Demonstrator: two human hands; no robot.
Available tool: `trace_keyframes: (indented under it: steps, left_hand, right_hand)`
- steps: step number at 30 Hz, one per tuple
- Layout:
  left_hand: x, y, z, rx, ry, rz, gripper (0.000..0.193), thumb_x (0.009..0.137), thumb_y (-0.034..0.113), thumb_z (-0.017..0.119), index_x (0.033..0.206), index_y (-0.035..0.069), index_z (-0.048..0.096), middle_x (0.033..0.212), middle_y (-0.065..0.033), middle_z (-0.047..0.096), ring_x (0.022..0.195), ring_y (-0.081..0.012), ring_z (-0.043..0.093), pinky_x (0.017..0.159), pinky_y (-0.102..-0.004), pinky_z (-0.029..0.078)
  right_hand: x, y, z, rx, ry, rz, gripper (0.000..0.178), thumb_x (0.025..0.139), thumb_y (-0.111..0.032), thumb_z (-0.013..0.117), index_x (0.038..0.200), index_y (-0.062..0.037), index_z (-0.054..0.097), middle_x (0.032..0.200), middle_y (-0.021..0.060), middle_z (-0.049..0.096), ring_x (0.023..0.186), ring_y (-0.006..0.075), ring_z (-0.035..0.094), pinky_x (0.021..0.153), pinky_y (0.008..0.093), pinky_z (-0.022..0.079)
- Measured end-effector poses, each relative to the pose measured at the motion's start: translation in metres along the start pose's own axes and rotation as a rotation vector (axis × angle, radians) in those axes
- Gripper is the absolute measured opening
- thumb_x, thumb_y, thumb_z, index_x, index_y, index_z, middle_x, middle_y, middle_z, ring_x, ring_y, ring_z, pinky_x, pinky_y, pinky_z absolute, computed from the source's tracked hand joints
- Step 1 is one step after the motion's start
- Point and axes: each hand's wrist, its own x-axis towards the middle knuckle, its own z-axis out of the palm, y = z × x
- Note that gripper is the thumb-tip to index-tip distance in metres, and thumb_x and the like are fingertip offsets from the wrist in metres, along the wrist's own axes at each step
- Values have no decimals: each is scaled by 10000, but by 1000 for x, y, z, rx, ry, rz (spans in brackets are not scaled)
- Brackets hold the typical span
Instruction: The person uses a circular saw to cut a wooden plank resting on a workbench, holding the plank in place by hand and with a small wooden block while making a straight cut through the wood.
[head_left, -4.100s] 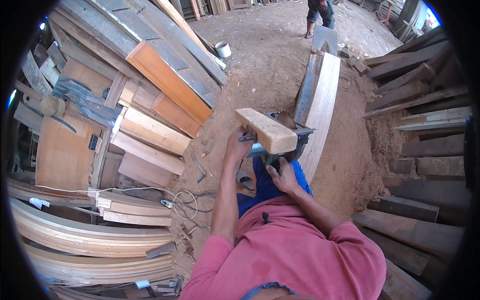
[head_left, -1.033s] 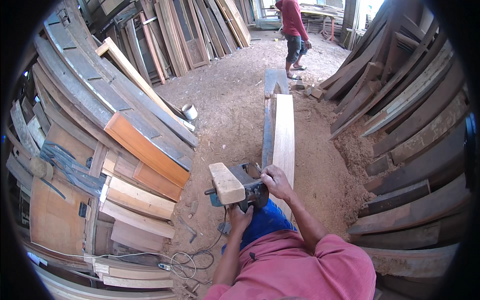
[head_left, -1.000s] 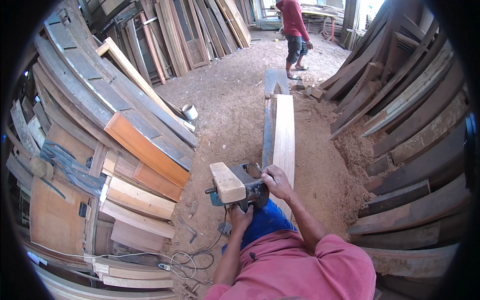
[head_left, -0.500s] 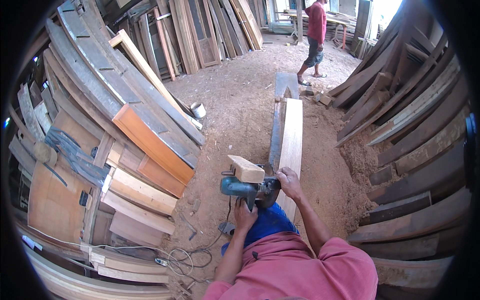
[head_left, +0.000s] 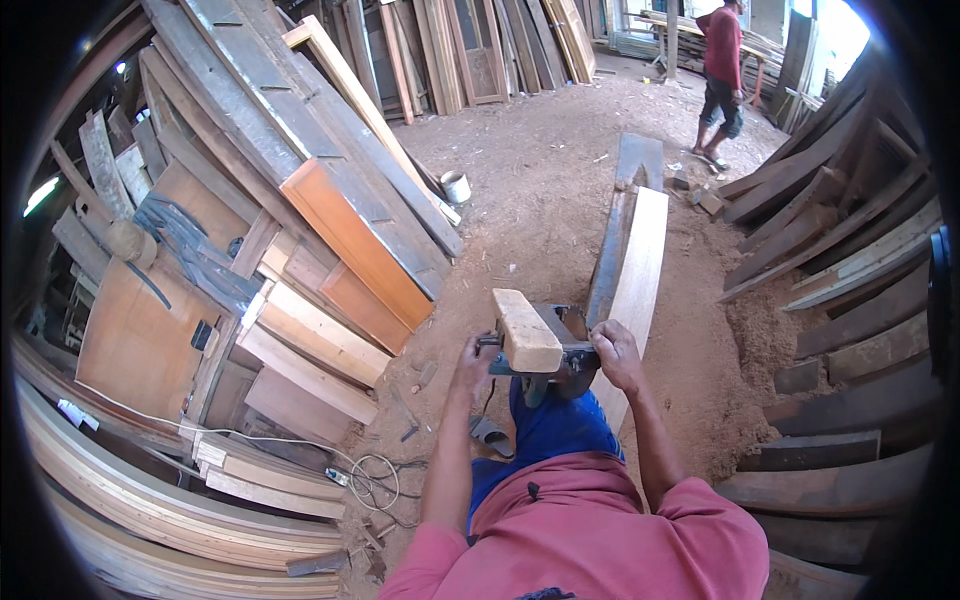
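Observation:
Close to my body is a power planer point(head_left: 574, 352), a dark metal base with a green housing partly hidden underneath. A pale rectangular wood block point(head_left: 529, 338) sits at its left side, covering part of the tool. My left hand point(head_left: 472, 362) is closed at a small dark rod or handle beside the block. On the opposite side, my right hand point(head_left: 618, 355) grips the planer's dark end. Beyond it, a long pale board point(head_left: 640, 262) lies lengthwise, its near end running past my right hand. Along its left edge is a dark, worn support plank point(head_left: 606, 262).
Planks point(head_left: 850, 410) line the right side; door panels and boards point(head_left: 345, 290) crowd the left. A cable point(head_left: 380, 475) coils on the sawdust-covered floor point(head_left: 520, 225). A white bucket point(head_left: 455, 187) stands ahead left. Another person point(head_left: 722, 75) stands at the far right, near small wood blocks point(head_left: 705, 200).
My left hand has shifted from the planer's green rear handle to the rod beside the wood block. The planer has turned, hiding more green housing. The view has swung left.

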Motion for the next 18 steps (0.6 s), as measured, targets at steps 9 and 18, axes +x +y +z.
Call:
trace_keyframes:
  steps: [9,18]
  left_hand:
    - [15,3,23,543,82,351,372,872,253,760,1150,33,647,1065,-144,713,1017,-222,673,903,-353,519]
    - [13,-2,20,531,91,323,301,872,154,721,1130,17,650,1052,-82,693,984,-152,634,889,-300,508]
  right_hand:
    - [-21,-5,8,535,440,158,322,1048,-277,470,941,-21,634,1022,79,622,956,173,585,849,326,484]
    - [-114,23,20,-34,-333,167,290,992,-234,567,1086,26,657,968,185,689,878,286,657,804,399,524]
